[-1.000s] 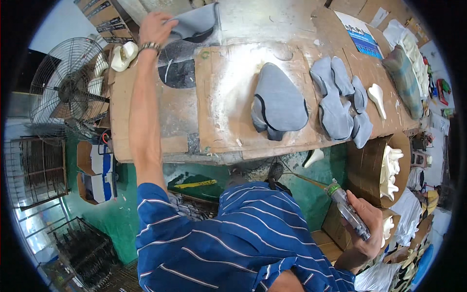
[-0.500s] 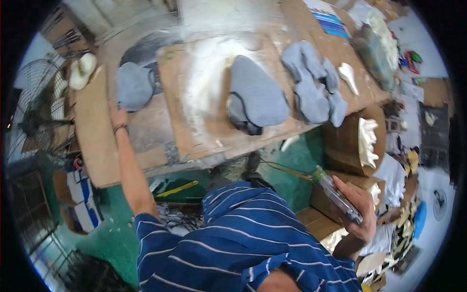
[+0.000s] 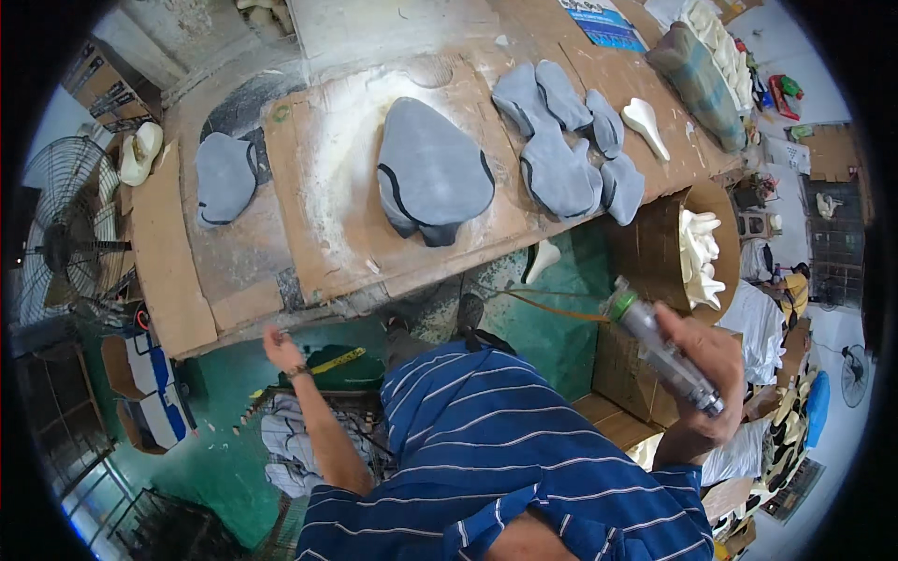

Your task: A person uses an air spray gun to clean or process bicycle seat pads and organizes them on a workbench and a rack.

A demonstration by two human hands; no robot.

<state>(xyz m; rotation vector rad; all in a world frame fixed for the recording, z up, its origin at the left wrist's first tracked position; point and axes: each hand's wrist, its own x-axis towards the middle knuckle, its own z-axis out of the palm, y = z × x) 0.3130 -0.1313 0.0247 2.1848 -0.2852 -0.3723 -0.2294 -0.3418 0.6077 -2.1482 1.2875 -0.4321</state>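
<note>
My right hand [image 3: 708,366] is wrapped round a clear and grey bottle-like cylinder [image 3: 662,348] with a green band at its upper end. It is held tilted, off the table's front edge at the right. My left hand [image 3: 283,350], its fingers apart and loosely bent, is empty over the floor just in front of the table. A grey saddle-shaped piece [image 3: 226,178] lies at the table's left. In the middle rests a large grey saddle-shaped piece [image 3: 435,168] with black edges, on dusty cardboard. Several smaller grey pieces [image 3: 561,173] overlap to its right.
A cream saddle-shaped piece [image 3: 645,128] lies on the cardboard-covered table [image 3: 248,257]. Below its right end stands a brown container [image 3: 647,245] holding cream pieces, with cardboard boxes [image 3: 613,369] nearby. A wire-caged fan [image 3: 73,220] is at the left. A thin brown cord [image 3: 557,310] stretches near the cylinder.
My left hand has left the grey piece at the table's left and drawn back toward me, off the table. The right hand still holds the cylinder, slightly further right. The view has shifted.
</note>
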